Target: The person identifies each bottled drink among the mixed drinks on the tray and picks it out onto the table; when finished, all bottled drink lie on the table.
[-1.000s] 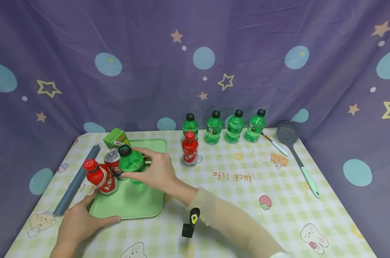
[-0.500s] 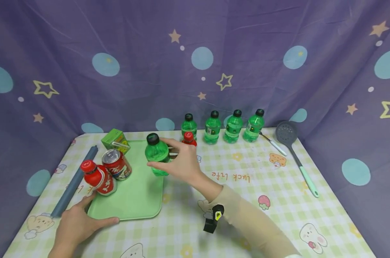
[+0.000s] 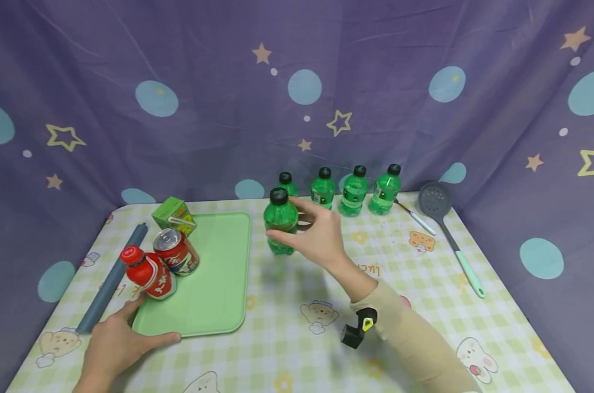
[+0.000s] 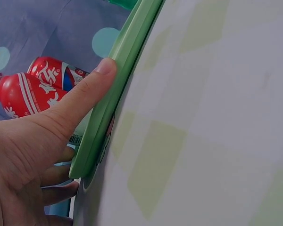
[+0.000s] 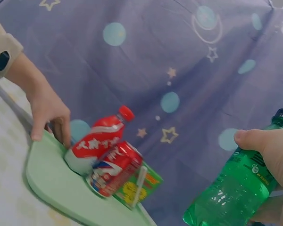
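My right hand (image 3: 319,234) grips a green plastic bottle (image 3: 279,218) with a black cap, thumb on one side and fingers on the other. It is held upright to the right of the light green tray (image 3: 213,305), with a shadow on the cloth below it. My left hand (image 3: 117,338) holds the tray's near left corner; in the left wrist view the thumb (image 4: 92,84) lies along its rim. On the tray, a red bottle (image 3: 152,275) leans beside a red soda can (image 3: 179,254). A green juice box (image 3: 174,213) with a straw stands at the far left corner.
Several green bottles (image 3: 353,196) line the back of the table; the leftmost is partly covered by the held one. A slotted turner (image 3: 437,202) and a small white-handled utensil (image 3: 422,222) lie at right. A blue-grey rod (image 3: 110,284) lies left of the tray.
My right hand has carried the green bottle off the tray toward the right. It now hides the red bottle that stood in front of the back row. The left hand stays at the tray corner.
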{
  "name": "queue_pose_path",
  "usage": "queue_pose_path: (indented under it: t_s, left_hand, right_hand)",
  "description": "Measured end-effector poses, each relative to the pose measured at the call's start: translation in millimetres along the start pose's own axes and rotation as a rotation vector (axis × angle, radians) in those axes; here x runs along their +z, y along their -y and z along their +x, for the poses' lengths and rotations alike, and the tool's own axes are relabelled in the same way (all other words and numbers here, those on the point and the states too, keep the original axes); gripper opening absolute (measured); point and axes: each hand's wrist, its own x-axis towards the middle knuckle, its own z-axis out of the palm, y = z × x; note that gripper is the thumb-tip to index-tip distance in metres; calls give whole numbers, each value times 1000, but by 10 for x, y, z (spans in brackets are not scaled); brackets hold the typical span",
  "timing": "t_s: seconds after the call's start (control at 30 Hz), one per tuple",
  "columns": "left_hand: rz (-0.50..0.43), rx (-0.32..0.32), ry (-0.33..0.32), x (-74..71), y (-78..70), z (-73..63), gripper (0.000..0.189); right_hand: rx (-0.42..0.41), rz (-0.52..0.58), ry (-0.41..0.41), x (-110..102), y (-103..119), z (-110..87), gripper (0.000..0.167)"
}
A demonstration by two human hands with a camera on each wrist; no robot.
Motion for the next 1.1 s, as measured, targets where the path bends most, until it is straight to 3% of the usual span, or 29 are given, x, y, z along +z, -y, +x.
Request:
queue_pose_path:
  t_s: [0.57, 0.8, 1.1]
  left_hand:
    - [-11, 0, 8, 8, -13, -8, 139]
    - [-12, 6, -5, 15, -14, -19, 139]
    - [-19, 9, -11, 14, -15, -24, 139]
  right_hand:
    - [151, -162, -137, -583, -324, 16, 76]
    - [198, -206, -160, -677, -576, 6, 75]
    - [271, -222, -130, -696, -787, -23, 76]
